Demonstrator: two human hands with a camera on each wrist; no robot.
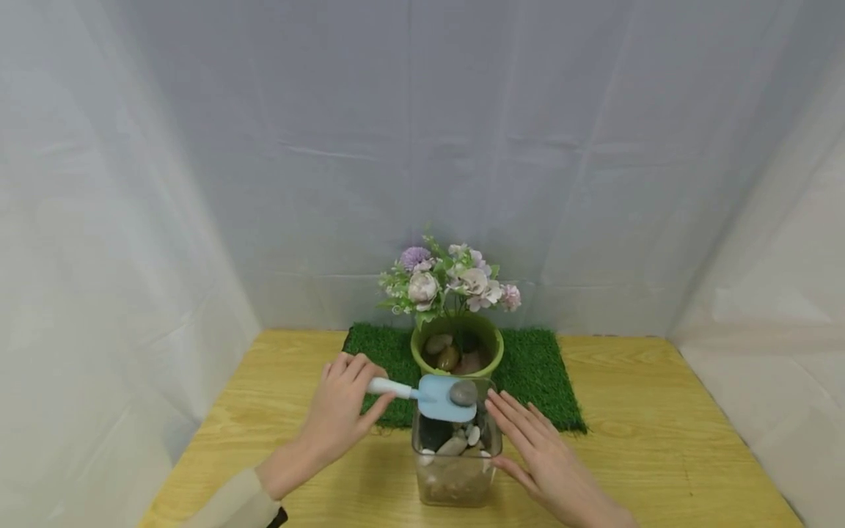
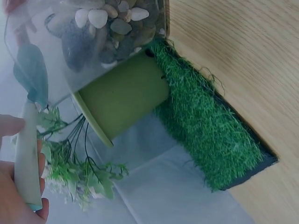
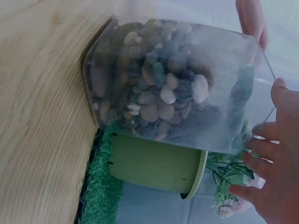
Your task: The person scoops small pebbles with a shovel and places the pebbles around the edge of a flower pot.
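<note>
The left hand [image 1: 339,411] is gripping the white handle of a small blue trowel [image 1: 436,396], its blade lying level over the mouth of the clear glass jar [image 1: 455,469] with one grey pebble [image 1: 463,393] riding on it; the right hand [image 1: 538,455] is resting with straight fingers against the jar's side, steadying it rather than grasping; the green flower pot [image 1: 457,352], already holding a few stones, is standing just behind on the grass mat [image 1: 535,367]; keeping the blade flat and travelling slowly toward the pot rim would, I judge, stop the pebble rolling off; tipping only once the blade is over the pot's opening seems safest.

Clear glass jar [image 1: 455,469], smooth pebbles [image 3: 159,100], wooden table [image 1: 660,455]
</note>
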